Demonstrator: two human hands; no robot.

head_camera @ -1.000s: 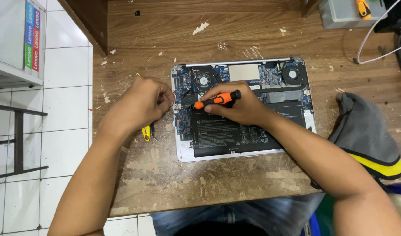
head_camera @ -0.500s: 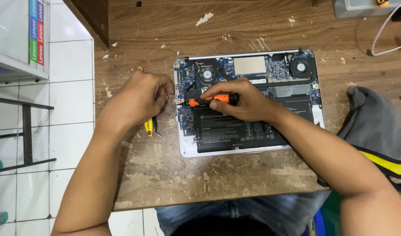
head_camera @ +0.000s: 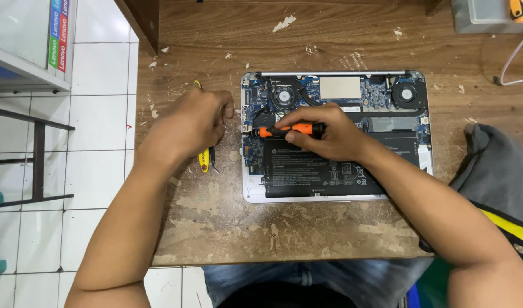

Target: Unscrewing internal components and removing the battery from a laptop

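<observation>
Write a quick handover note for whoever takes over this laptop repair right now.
Right hand: grips the orange screwdriver, tip at the left side of the board.
Left hand: rests on the wooden table beside the laptop, over yellow-handled pliers.
Done: the bottom cover is off; fans, board and black battery are exposed.
Left: the battery is still seated. Whether that screw is out cannot be seen.

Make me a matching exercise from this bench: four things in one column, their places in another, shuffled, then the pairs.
Things:
1. orange screwdriver
2. yellow-handled tool
3. grey cloth
4. black battery

Places:
A. on the table's right edge
B. in the right hand, over the open laptop
C. in the laptop's near half
D. on the table under the left hand

Pairs: 1-B, 2-D, 3-A, 4-C
</observation>
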